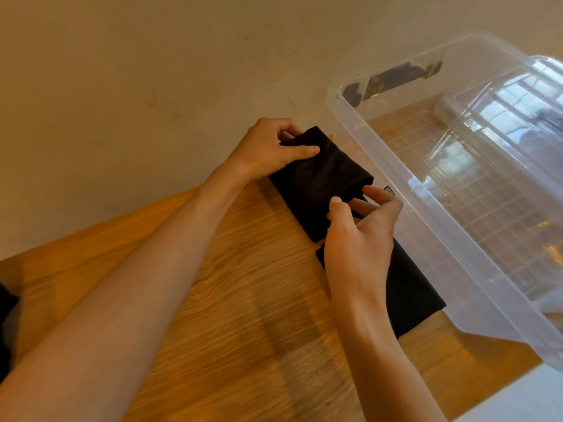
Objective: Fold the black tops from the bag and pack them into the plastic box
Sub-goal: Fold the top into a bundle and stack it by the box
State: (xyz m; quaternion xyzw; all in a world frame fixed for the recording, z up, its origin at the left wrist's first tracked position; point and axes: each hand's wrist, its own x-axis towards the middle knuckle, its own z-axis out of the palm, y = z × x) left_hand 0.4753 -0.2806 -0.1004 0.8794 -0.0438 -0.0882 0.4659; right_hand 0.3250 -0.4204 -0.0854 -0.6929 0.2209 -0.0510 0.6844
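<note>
A black top (323, 181) lies on the wooden table (243, 300) as a long narrow strip, its far part doubled over into a thicker fold. My left hand (268, 150) grips the far end of that fold, thumb on top. My right hand (359, 239) pinches the near edge of the folded part between thumb and fingers. The rest of the strip (411, 293) runs toward me under my right wrist. The clear plastic box (380, 166) stands right beside the top, open, with a grid pattern showing on its bottom.
A pale wall rises behind the table. Dark items (393, 77) show behind the box's far wall. A bit of black fabric (6, 318) sits at the left edge of view. The table's near right corner ends close to the box.
</note>
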